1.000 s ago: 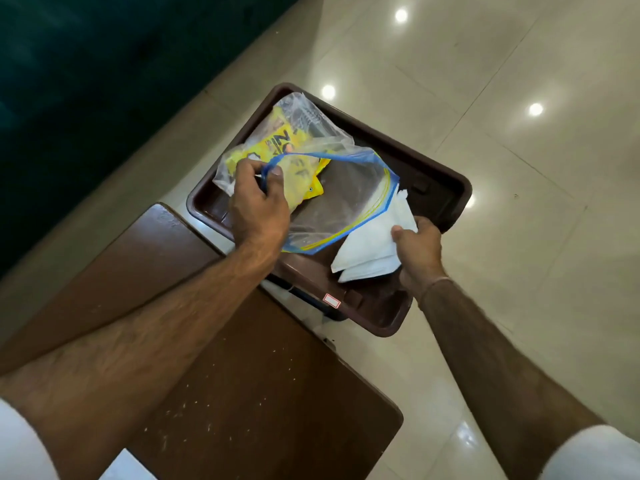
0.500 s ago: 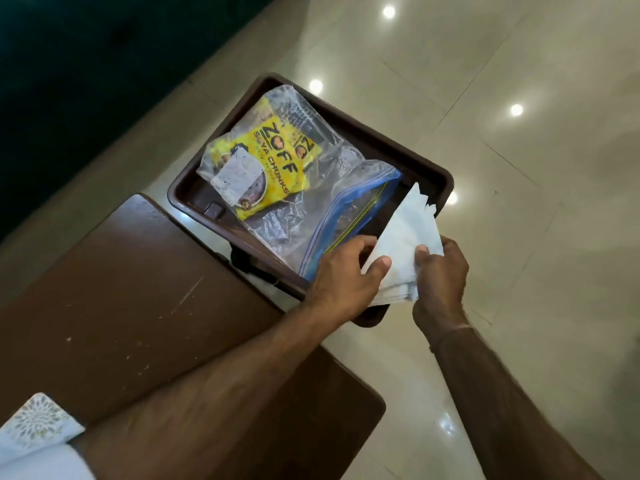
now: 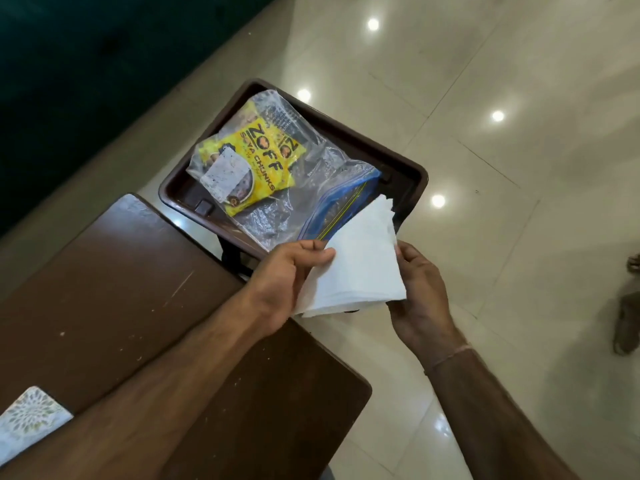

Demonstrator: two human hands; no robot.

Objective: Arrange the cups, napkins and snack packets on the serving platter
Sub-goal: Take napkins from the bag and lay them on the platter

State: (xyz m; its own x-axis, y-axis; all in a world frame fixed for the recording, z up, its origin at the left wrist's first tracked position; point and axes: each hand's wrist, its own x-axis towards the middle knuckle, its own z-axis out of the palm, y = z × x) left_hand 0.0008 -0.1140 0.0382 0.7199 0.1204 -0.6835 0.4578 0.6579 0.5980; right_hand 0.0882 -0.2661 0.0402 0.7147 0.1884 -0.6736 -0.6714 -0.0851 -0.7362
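A dark brown serving platter (image 3: 401, 168) sits beyond the wooden table, over the tiled floor. In it lies a clear zip bag (image 3: 311, 188) with a blue seal, holding yellow snack packets (image 3: 252, 161). A stack of white napkins (image 3: 356, 268) is lifted above the platter's near corner. My left hand (image 3: 280, 282) pinches the stack's left edge. My right hand (image 3: 419, 292) grips its right side. No cups are visible.
A scratched brown wooden table (image 3: 121, 289) fills the lower left, with a patterned white cloth (image 3: 27, 420) at its near edge. Glossy cream floor tiles (image 3: 485, 81) spread to the right. A person's sandalled feet (image 3: 627, 313) stand at the right edge.
My left hand let go of the zip bag, which now lies flat in the platter, and came over to the napkins. Both hands raised the napkin stack toward me.
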